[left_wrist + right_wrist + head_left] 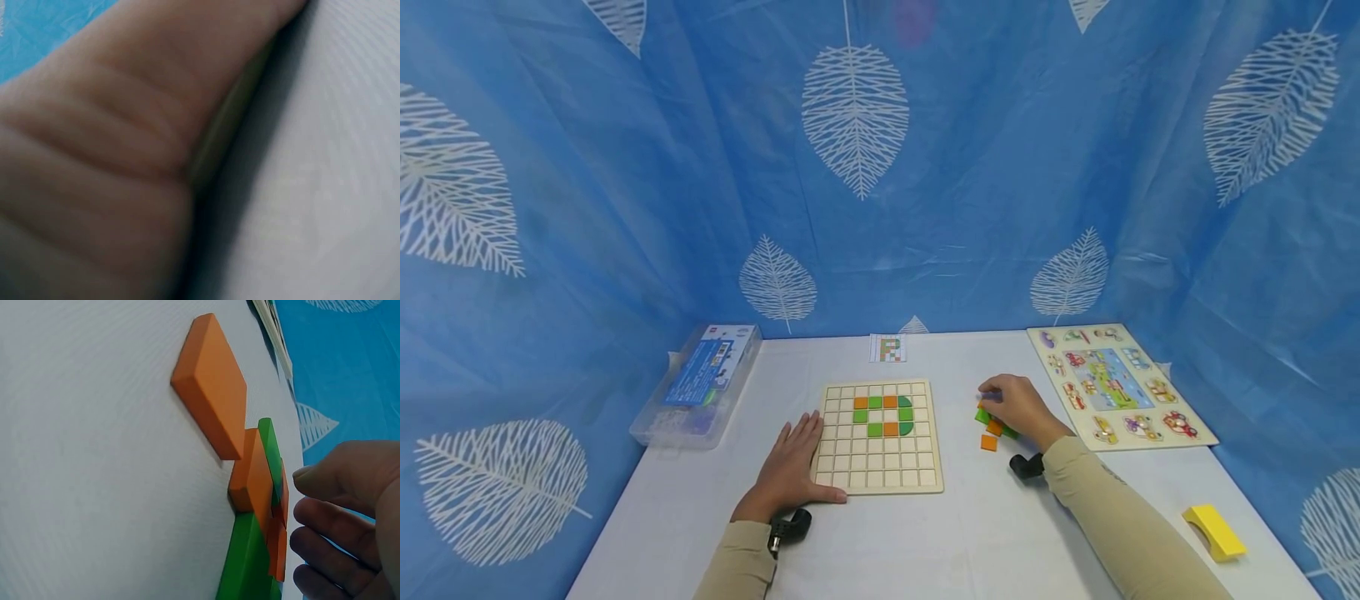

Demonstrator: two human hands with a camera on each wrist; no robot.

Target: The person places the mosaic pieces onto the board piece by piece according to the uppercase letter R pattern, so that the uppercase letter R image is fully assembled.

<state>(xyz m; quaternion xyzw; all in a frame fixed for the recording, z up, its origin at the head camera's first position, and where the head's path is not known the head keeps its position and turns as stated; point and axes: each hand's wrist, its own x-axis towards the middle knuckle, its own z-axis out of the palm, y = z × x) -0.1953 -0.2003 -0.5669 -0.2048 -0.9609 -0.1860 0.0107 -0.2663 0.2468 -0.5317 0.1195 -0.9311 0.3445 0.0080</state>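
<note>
Head view, centre-right: the loose tiles [994, 427] lay in a small overlapping heap, orange and green, directly under and just below the fingertips of the right hand [1018, 408]. Heap ran from upper left to lower right; its visible square pieces had no long axis of their own. One orange tile [988, 442] lay flat just beyond the heap's lower left side. The right hand was clearly the nearer one; the grid board [875, 459] stood between the heap and the left hand [790, 462], left of the heap across a strip of bare cloth.

Grip, right: thumb and fingers bent, tips close over the heap's upper end. Right wrist view showed no tile between them, but the fingertips were partly hidden; could not tell whether one was pinched. Grip, left: palm down, fingers extended along the board's left edge, thumb along its lower left corner, clasping nothing.

Board lay flat, roughly square, orange and green pieces set in its upper cells, lower cells bare.

Surface: white cloth [925, 550], flat. Pattern card [888, 347] at upper centre; plastic box [700, 392] left; picture puzzle [1195, 437] right; yellow block [1216, 533] lower right. Blue leaf-print curtain [962, 125] behind and both sides.
</note>
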